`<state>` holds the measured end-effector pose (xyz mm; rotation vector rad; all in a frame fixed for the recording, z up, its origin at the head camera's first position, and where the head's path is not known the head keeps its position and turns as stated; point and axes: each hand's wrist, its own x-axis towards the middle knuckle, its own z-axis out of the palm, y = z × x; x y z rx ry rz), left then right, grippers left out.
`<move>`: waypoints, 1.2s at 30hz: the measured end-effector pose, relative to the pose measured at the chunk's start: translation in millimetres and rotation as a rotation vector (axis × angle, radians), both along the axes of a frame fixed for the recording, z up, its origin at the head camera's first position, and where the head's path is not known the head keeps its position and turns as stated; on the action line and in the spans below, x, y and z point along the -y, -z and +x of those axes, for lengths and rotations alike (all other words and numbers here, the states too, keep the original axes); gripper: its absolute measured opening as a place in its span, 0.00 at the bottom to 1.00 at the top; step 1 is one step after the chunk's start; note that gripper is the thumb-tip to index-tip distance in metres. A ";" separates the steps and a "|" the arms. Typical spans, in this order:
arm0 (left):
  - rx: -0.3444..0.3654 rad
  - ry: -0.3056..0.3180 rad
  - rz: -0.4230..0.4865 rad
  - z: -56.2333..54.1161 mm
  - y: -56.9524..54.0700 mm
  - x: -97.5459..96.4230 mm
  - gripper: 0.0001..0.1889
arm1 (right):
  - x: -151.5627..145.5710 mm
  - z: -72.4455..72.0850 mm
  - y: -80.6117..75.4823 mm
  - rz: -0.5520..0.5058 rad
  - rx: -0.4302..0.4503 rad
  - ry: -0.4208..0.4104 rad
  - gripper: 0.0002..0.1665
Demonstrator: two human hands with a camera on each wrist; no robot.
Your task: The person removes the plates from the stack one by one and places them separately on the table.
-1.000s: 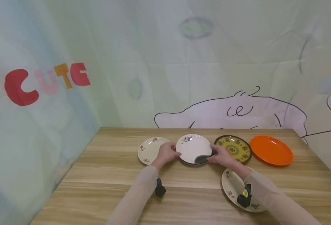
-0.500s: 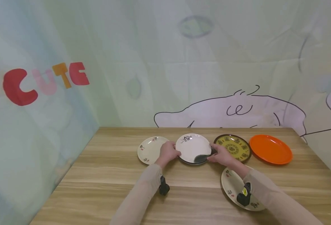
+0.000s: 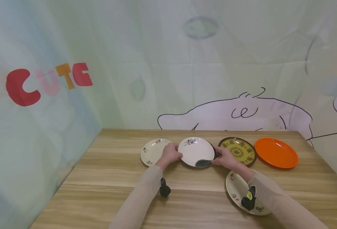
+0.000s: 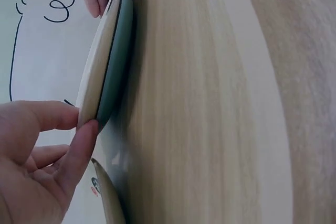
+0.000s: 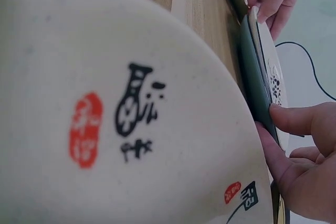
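Note:
A white round plate (image 3: 195, 151) with a dark flower sprig and a grey-green patch lies in the middle of the back row in the head view. Beneath it sits a dark green plate (image 4: 119, 51), mostly covered; its dark rim peeks out at the right. My left hand (image 3: 170, 153) pinches the white plate's left edge between thumb and fingers. On the opposite side my right hand (image 3: 226, 158) holds the edge, thumb at the white rim, a finger lower against the green side in the right wrist view.
A cream patterned plate (image 3: 152, 152) lies to the left, partly behind my left hand. To the right are a yellow-brown plate (image 3: 238, 151) and an orange oval plate (image 3: 276, 152). Another cream plate (image 3: 237, 194) lies beneath my right forearm. A fabric backdrop (image 3: 128, 79) rises behind the wooden table (image 3: 99, 197).
The white plate has shifted slightly left over the dark green one, uncovering more dark rim at the right. Both hands keep their hold on its edges.

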<state>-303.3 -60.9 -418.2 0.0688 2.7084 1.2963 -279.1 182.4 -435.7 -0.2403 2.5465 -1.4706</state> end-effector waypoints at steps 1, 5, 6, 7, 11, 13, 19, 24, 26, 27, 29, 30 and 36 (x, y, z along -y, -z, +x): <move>0.001 0.004 0.018 -0.2 0.3 0.7 0.22 | 0.0 0.1 0.0 0.008 -0.003 0.001 0.43; 0.006 0.010 0.085 -0.5 1.7 3.5 0.22 | 0.5 0.3 -0.5 0.032 -0.011 0.013 0.43; 0.004 0.014 0.107 -0.2 2.1 4.4 0.23 | 0.6 0.1 -0.6 0.034 -0.015 0.016 0.43; 0.002 0.016 0.124 0.3 2.2 5.3 0.23 | 0.7 0.1 -0.6 0.038 -0.020 0.013 0.43; 0.008 0.026 0.220 2.1 3.8 9.5 0.25 | 1.2 0.9 -1.0 0.020 -0.023 0.007 0.43; 0.014 0.020 0.261 2.6 5.0 11.5 0.26 | 1.3 1.6 -1.6 0.011 -0.023 0.000 0.43; 0.007 -0.005 0.293 3.8 7.5 17.7 0.28 | 1.4 2.6 -2.6 0.008 -0.021 0.000 0.44; -0.006 -0.028 0.300 5.4 4.8 23.6 0.28 | 1.5 1.9 -2.0 0.025 -0.025 0.001 0.44; -0.014 -0.032 0.297 5.8 3.3 26.9 0.28 | 1.3 1.3 -1.2 0.029 -0.024 0.002 0.44; -0.016 -0.035 0.295 6.0 2.4 28.7 0.28 | 1.2 1.2 -0.9 0.025 -0.022 0.001 0.44; -0.024 -0.038 0.293 6.0 1.4 32.5 0.28 | 0.9 0.9 -0.1 0.018 -0.019 0.001 0.44; -0.027 -0.040 0.295 6.1 0.4 34.5 0.28 | 0.9 0.7 0.3 0.012 -0.017 0.002 0.44; -0.051 -0.055 0.291 6.3 -3.8 49.5 0.27 | 0.6 0.2 1.2 0.008 -0.008 0.007 0.45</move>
